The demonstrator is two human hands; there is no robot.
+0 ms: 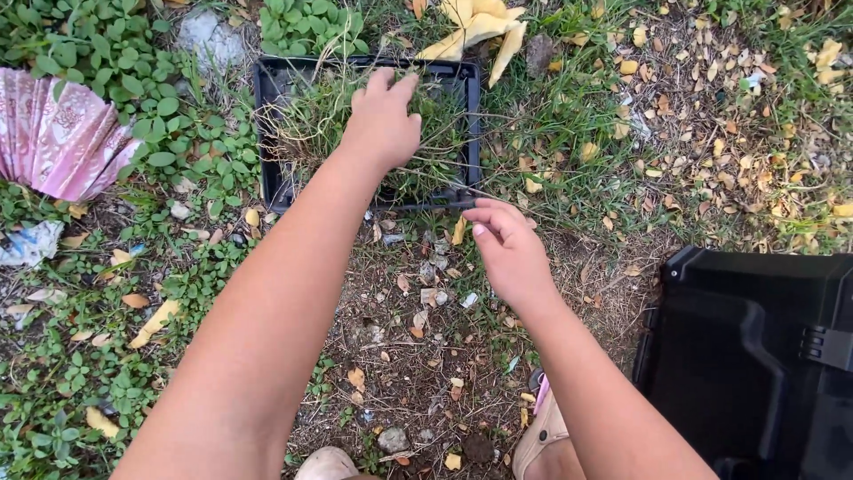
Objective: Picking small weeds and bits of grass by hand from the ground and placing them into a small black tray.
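Note:
A black plastic tray lies on the ground at the top middle, filled with pulled grass and weeds. My left hand reaches into the tray and presses on the grass pile, fingers spread over it. My right hand hovers just in front of the tray's near edge, fingers curled with the tips pinched together; thin grass stems run past it, and I cannot tell whether it holds any.
A black plastic bin lid fills the lower right. A pink folded fan lies at the left among green weeds. Yellow dry leaves lie behind the tray. Bare soil with pebbles and my feet are below.

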